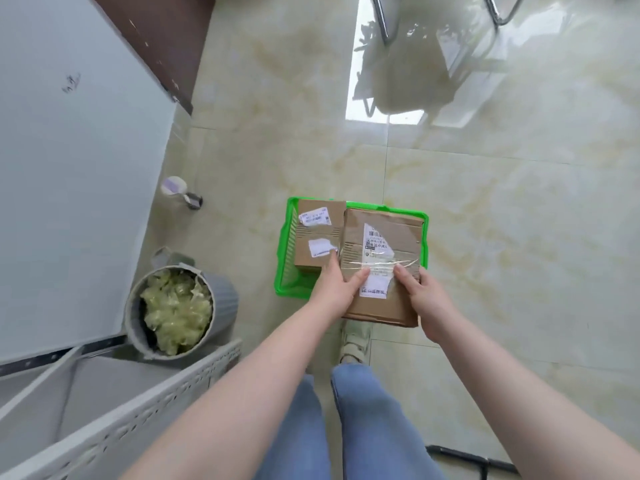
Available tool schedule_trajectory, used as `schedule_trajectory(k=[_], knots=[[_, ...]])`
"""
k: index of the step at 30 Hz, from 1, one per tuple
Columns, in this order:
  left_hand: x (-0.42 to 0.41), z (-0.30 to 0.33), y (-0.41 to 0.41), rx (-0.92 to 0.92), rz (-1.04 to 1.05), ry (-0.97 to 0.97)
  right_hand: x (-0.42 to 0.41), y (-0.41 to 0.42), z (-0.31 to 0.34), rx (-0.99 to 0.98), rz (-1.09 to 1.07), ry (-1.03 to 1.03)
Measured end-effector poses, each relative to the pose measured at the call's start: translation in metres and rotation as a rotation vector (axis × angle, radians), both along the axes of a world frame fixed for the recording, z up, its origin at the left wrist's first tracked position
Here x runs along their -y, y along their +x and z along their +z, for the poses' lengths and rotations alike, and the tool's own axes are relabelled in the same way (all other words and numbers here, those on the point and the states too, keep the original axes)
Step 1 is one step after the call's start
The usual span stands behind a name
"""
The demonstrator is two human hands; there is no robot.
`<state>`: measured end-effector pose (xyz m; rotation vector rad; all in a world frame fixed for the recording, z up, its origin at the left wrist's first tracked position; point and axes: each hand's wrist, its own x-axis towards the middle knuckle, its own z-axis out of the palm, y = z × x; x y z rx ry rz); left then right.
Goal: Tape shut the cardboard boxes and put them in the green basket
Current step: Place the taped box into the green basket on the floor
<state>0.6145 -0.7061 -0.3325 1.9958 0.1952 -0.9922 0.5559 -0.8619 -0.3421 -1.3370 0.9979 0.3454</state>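
A green basket (284, 271) sits on the tiled floor ahead of my feet. A small cardboard box (317, 237) with white labels lies in its left half. Over the basket's right half I hold a larger cardboard box (381, 244), taped across its top with clear tape and carrying torn white labels. My left hand (337, 289) grips its left side, thumb on the top face. My right hand (427, 303) grips its right side. The box's near end sticks out past the basket's front rim.
A grey waste bin (221, 299) full of crumpled tape and plastic stands to the left of the basket. A white table (69, 168) fills the left side, with a perforated grey rack (156, 410) below it. Chair legs (384, 22) stand on the floor at the far top.
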Motion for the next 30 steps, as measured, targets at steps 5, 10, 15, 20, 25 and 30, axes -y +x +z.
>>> schedule_trajectory(k=[5, 10, 15, 20, 25, 30], knots=[[0.027, -0.094, 0.054, 0.061, -0.136, 0.276, 0.039, 0.044, -0.095, -0.089, -0.04, -0.046], [0.028, -0.185, 0.093, 0.265, -0.211, 0.624, 0.07, 0.076, -0.185, -0.107, -0.008, -0.114], [0.024, -0.241, 0.093, 0.314, -0.31, 0.694, 0.067, 0.094, -0.247, -0.074, 0.066, -0.105], [0.025, -0.259, 0.088, 0.349, -0.3, 0.698, 0.058, 0.102, -0.267, -0.068, 0.032, -0.068], [0.021, -0.262, 0.087, 0.342, -0.321, 0.712, 0.051, 0.104, -0.264, -0.077, 0.013, -0.05], [0.018, -0.262, 0.088, 0.342, -0.337, 0.697, 0.043, 0.103, -0.26, -0.095, 0.037, -0.119]])
